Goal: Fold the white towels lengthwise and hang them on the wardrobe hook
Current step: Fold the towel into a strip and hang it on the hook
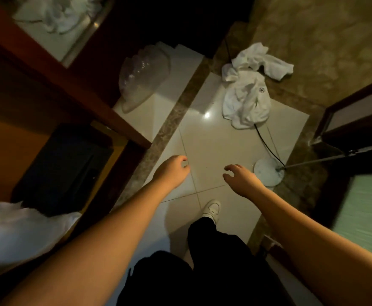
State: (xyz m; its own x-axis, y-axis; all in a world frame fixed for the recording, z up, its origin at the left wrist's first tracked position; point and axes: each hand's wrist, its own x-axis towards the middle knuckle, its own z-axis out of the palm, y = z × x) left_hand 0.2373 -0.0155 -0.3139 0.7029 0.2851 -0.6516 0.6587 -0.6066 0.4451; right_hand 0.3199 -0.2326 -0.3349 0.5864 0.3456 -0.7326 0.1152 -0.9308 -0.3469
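A crumpled heap of white towels (248, 89) lies on the tiled floor ahead, one with a small dark emblem. My left hand (173, 168) and my right hand (239, 176) both reach forward over the floor, well short of the heap. Their fingers hang loosely curled and hold nothing. More white cloth (19, 230) hangs at the lower left beside the wooden wardrobe (54, 69). A mirror at the top left reflects white fabric (63, 12). No hook is visible.
A clear plastic bag (144, 74) sits on the floor by the wardrobe. A black cable (266, 143) runs under the towels to a round white base (267, 174) of a stand. A dark safe-like box (63, 164) sits inside the wardrobe. A door frame (355, 120) stands on the right.
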